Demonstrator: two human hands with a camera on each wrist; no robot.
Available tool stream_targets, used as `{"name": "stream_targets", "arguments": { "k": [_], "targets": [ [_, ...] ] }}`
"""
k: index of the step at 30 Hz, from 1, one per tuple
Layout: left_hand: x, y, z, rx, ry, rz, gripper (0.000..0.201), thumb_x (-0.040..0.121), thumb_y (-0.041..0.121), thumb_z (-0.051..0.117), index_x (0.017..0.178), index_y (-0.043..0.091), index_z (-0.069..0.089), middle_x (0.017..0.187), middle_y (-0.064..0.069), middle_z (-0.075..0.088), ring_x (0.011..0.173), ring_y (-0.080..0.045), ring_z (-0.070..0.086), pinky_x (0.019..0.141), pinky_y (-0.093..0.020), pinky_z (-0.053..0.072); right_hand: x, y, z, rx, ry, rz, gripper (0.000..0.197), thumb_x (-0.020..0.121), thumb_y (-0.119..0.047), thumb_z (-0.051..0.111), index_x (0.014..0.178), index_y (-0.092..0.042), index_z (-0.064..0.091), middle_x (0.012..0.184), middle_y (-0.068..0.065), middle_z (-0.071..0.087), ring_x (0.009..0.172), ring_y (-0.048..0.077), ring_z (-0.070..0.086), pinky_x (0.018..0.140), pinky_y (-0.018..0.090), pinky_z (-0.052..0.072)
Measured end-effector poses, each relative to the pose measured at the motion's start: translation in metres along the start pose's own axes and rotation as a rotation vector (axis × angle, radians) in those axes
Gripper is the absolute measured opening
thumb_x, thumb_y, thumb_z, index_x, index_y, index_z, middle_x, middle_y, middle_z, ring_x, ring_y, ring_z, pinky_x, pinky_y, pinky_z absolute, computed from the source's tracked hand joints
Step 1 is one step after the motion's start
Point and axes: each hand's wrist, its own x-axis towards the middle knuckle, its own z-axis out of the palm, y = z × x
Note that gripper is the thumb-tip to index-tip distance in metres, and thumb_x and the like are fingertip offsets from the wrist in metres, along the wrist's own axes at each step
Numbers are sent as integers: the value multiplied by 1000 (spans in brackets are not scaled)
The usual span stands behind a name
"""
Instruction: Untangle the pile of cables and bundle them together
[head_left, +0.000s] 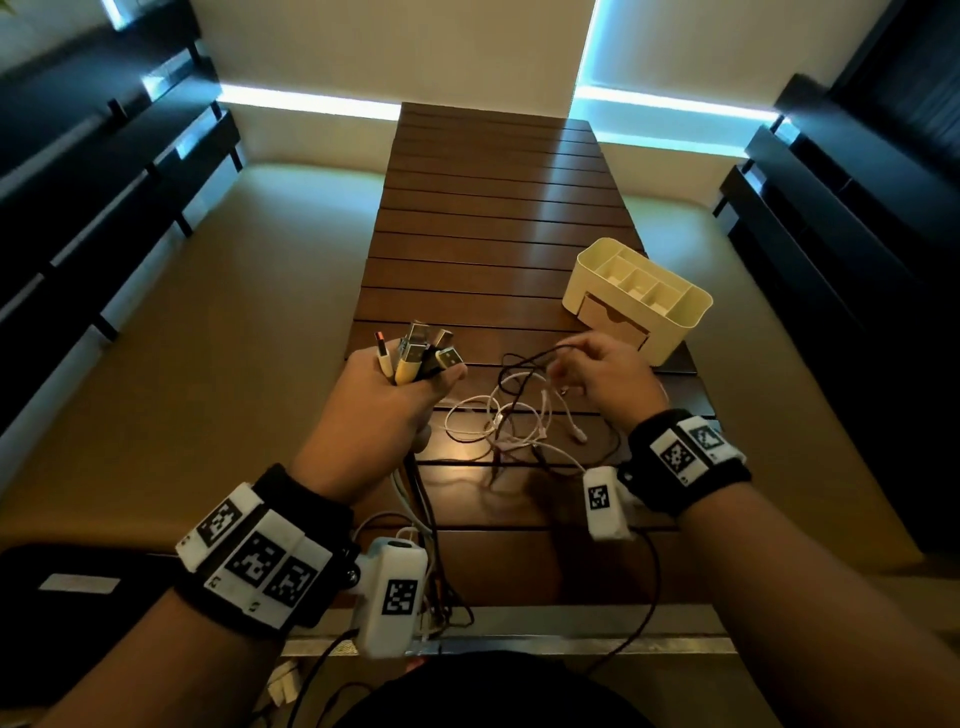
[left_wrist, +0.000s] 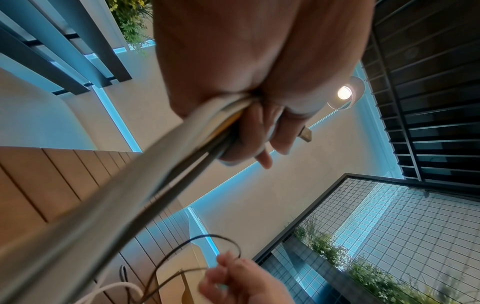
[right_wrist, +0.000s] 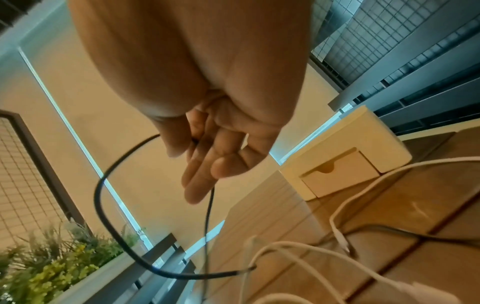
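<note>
Gripping a bunch of cable ends in a closed fist, the left hand (head_left: 387, 400) is raised over the near left part of the slatted wooden surface (head_left: 493, 218), knuckles up, its fingers (left_wrist: 255, 131) curled tight round the cords. About six plugs (head_left: 415, 353) stick up out of the fist (the exact count is hard to make out), and their cords hang down past the wrist towards the surface's near edge. The right hand (head_left: 608, 374) hovers just to the right, palm down, thumb and fingers (right_wrist: 202, 164) pinching one thin black cable (right_wrist: 109, 205), which loops down into the loose tangle (head_left: 514, 421) on the surface. That tangle lies between and below the two hands: several white cables and at least two dark ones, crossed over each other. One cream organiser box (head_left: 670, 322), with one drawer in front, stands just beyond the right hand.
</note>
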Motion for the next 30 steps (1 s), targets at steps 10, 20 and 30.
{"name": "stream_targets", "arguments": {
  "k": [10,20,30],
  "targets": [
    [2,-2,-12,18,37,-15,33,96,14,59,106,-16,51,51,1,33,43,-13,26,42,-26,26,4,63,-11,-112,-152,396,64,84,9,62,137,-23,47,93,20,74,62,21,66,61,33,56],
    [13,-2,-11,53,53,4,35,95,17,60,105,-15,51,51,4,35,42,-12,28,42,-25,29,39,120,-9,-578,-123,369,9,88,-24,71,95,-19,66,97,3,69,87,20,67,85,40,57],
    [28,-2,-4,59,51,9,34,95,15,60,104,-16,50,51,2,33,42,-12,26,41,-24,29,50,128,-12,-658,22,265,16,84,-23,74,77,-18,61,102,8,59,86,24,58,78,37,51]
  ]
}}
